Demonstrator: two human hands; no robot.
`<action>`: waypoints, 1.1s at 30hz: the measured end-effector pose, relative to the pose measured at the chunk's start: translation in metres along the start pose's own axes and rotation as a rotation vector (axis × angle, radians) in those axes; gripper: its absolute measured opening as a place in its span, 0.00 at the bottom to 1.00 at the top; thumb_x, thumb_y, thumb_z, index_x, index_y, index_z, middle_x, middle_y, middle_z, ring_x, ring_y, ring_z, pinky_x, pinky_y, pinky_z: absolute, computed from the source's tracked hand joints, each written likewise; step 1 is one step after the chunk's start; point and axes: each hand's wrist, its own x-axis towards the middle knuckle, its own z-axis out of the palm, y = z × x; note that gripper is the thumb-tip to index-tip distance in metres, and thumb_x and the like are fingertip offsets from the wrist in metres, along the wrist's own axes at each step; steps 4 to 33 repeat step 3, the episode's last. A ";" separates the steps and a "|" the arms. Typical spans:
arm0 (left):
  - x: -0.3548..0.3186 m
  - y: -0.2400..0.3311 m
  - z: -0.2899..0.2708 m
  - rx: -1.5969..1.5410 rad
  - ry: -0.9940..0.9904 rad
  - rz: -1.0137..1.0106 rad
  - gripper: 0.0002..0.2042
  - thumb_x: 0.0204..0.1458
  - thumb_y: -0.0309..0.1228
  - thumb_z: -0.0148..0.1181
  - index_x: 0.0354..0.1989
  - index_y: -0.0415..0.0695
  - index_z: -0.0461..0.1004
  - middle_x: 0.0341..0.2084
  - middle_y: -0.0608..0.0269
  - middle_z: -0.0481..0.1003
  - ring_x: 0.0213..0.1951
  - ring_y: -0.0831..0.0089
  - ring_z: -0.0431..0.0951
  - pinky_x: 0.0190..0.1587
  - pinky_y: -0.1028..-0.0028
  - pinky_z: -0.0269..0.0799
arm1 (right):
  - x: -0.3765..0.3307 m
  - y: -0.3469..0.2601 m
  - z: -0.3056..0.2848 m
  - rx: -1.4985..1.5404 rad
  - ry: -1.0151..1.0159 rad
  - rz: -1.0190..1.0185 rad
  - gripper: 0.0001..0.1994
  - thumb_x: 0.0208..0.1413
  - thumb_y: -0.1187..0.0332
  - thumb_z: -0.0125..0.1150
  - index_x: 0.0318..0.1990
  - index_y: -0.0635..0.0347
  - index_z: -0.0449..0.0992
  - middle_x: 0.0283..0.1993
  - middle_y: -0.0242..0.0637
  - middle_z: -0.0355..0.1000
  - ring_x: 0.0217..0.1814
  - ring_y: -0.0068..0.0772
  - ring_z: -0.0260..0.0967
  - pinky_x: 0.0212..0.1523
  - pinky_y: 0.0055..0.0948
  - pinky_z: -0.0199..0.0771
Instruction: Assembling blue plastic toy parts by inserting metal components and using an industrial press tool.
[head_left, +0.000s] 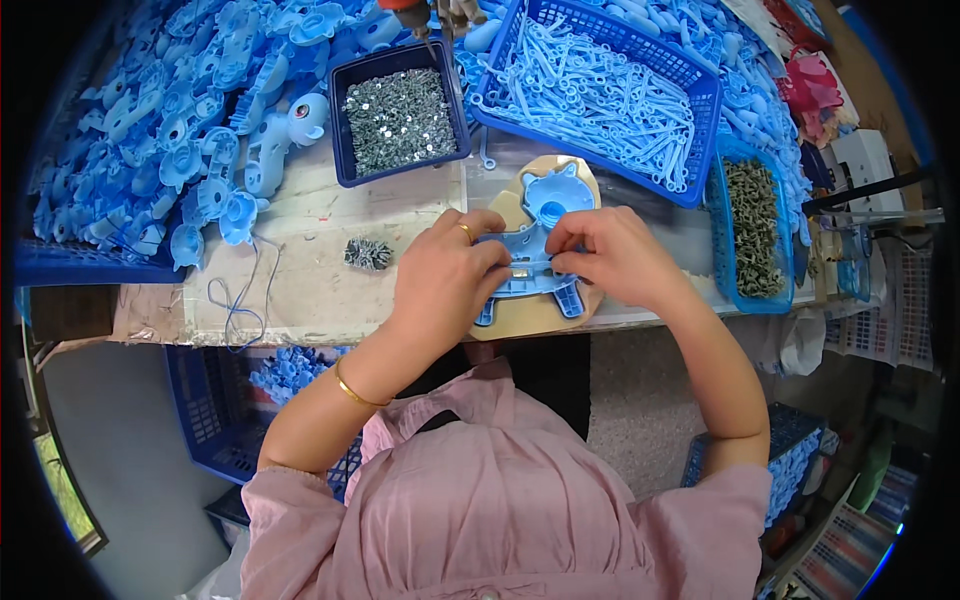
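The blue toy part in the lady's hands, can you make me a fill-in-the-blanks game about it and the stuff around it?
Both hands, the left hand and the right hand, hold a ____ plastic toy part.
The toy part rests on a tan ____.
The dark blue tray holds small silver ____.
The left wrist wears a gold ____.

Missing words: blue; board; screws; bangle

The blue toy shell (530, 265) under both hands was smooth moulded plastic with a slight sheen, resting on a matt tan board (540, 315). The dark blue tray (398, 112) held small shiny metal screws (398, 120). The mesh basket (600, 95) was glossy plastic. The counter (320, 260) looked worn, scuffed and dull.
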 end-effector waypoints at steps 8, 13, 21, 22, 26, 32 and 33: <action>-0.001 0.003 0.003 0.048 0.030 -0.011 0.05 0.43 0.30 0.70 0.29 0.45 0.81 0.47 0.64 0.78 0.44 0.61 0.77 0.43 0.64 0.75 | -0.001 -0.009 -0.001 -0.405 0.093 -0.061 0.10 0.49 0.70 0.72 0.39 0.62 0.82 0.57 0.36 0.75 0.47 0.24 0.74 0.44 0.33 0.73; -0.001 0.003 0.003 0.048 0.030 -0.011 0.05 0.43 0.30 0.70 0.29 0.45 0.81 0.47 0.64 0.78 0.44 0.61 0.77 0.43 0.64 0.75 | -0.001 -0.009 -0.001 -0.405 0.093 -0.061 0.10 0.49 0.70 0.72 0.39 0.62 0.82 0.57 0.36 0.75 0.47 0.24 0.74 0.44 0.33 0.73; -0.001 0.003 0.003 0.048 0.030 -0.011 0.05 0.43 0.30 0.70 0.29 0.45 0.81 0.47 0.64 0.78 0.44 0.61 0.77 0.43 0.64 0.75 | -0.001 -0.009 -0.001 -0.405 0.093 -0.061 0.10 0.49 0.70 0.72 0.39 0.62 0.82 0.57 0.36 0.75 0.47 0.24 0.74 0.44 0.33 0.73; -0.001 0.003 0.003 0.048 0.030 -0.011 0.05 0.43 0.30 0.70 0.29 0.45 0.81 0.47 0.64 0.78 0.44 0.61 0.77 0.43 0.64 0.75 | -0.001 -0.009 -0.001 -0.405 0.093 -0.061 0.10 0.49 0.70 0.72 0.39 0.62 0.82 0.57 0.36 0.75 0.47 0.24 0.74 0.44 0.33 0.73; -0.001 0.003 0.003 0.048 0.030 -0.011 0.05 0.43 0.30 0.70 0.29 0.45 0.81 0.47 0.64 0.78 0.44 0.61 0.77 0.43 0.64 0.75 | -0.001 -0.009 -0.001 -0.405 0.093 -0.061 0.10 0.49 0.70 0.72 0.39 0.62 0.82 0.57 0.36 0.75 0.47 0.24 0.74 0.44 0.33 0.73; -0.001 0.003 0.003 0.048 0.030 -0.011 0.05 0.43 0.30 0.70 0.29 0.45 0.81 0.47 0.64 0.78 0.44 0.61 0.77 0.43 0.64 0.75 | -0.001 -0.009 -0.001 -0.405 0.093 -0.061 0.10 0.49 0.70 0.72 0.39 0.62 0.82 0.57 0.36 0.75 0.47 0.24 0.74 0.44 0.33 0.73; -0.001 0.003 0.003 0.048 0.030 -0.011 0.05 0.43 0.30 0.70 0.29 0.45 0.81 0.47 0.64 0.78 0.44 0.61 0.77 0.43 0.64 0.75 | -0.001 -0.009 -0.001 -0.405 0.093 -0.061 0.10 0.49 0.70 0.72 0.39 0.62 0.82 0.57 0.36 0.75 0.47 0.24 0.74 0.44 0.33 0.73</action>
